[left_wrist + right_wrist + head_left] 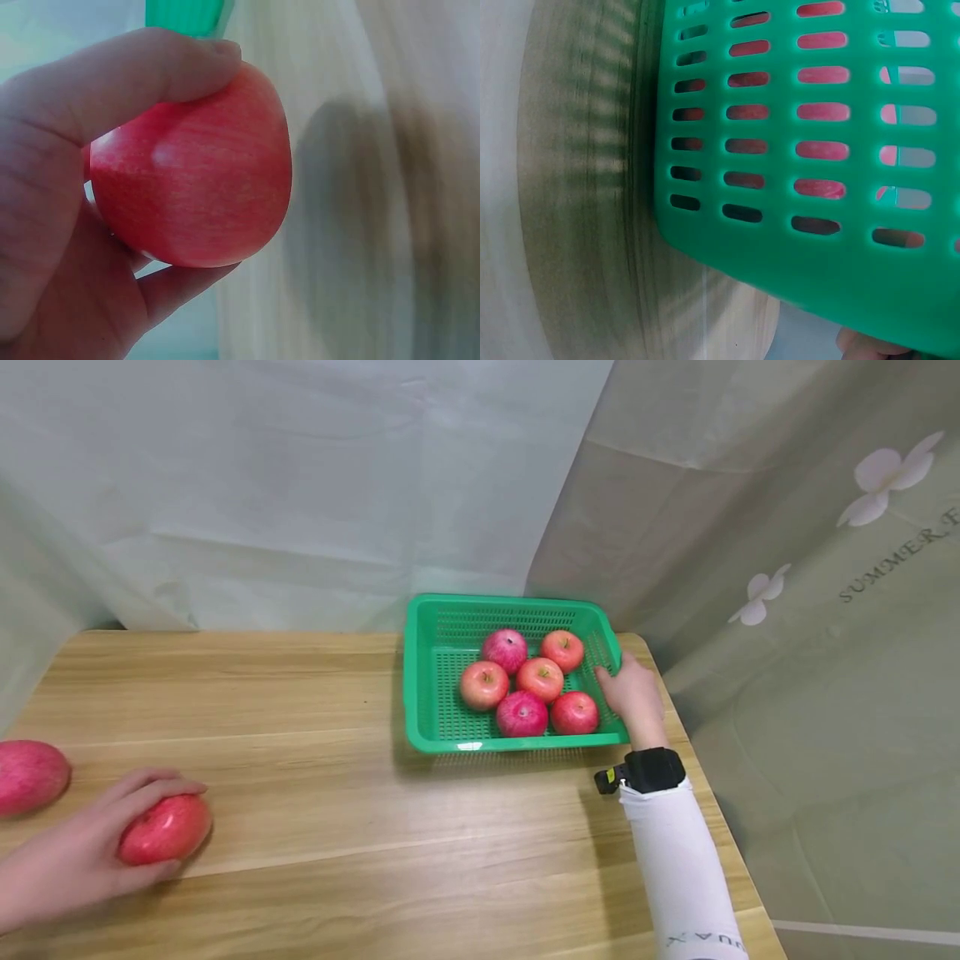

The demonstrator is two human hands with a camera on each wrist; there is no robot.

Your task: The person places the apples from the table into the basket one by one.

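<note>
At the far left edge of the wooden table [315,827] lies a red apple [28,775] that nobody is touching. Just to its right, the left hand [71,860] holds another apple [165,828] near the front of the table. Its fingers [142,71] curl over the top and its thumb sits underneath, so the apple is clamped between them. Well apart, on the far right side, stands a green basket [431,693] with six red apples inside. The right hand [633,693] grips the basket's right rim, fingers wrapped over the edge and close together.
</note>
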